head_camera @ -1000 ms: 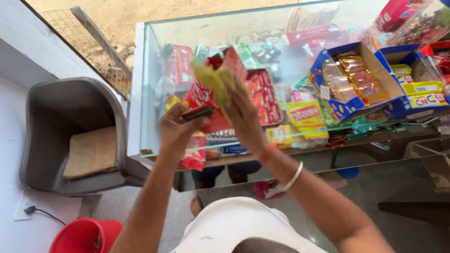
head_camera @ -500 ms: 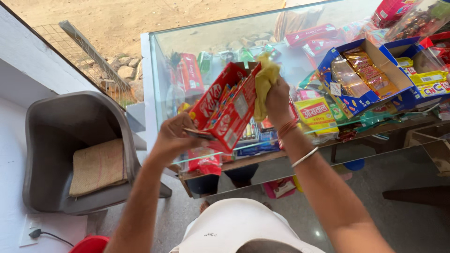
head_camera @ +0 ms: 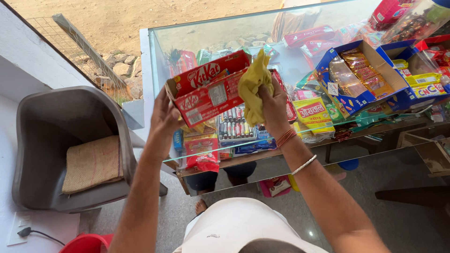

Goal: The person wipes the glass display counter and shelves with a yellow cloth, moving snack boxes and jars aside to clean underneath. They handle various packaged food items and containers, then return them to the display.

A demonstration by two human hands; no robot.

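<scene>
Left grip [head_camera: 164, 119] clamps red chocolate carton [head_camera: 208, 89] at its left end, above glass bench [head_camera: 300, 61] | right grip [head_camera: 272, 105] bunches yellow cloth [head_camera: 253, 84] against carton's right side | I judge: steady carton, wipe in firm strokes.

A glass counter [head_camera: 154, 70] carries blue snack boxes [head_camera: 375, 70] and red packets [head_camera: 307, 35].

A small shop: glass counter [head_camera: 159, 56] filled with packaged snacks [head_camera: 318, 112].
</scene>
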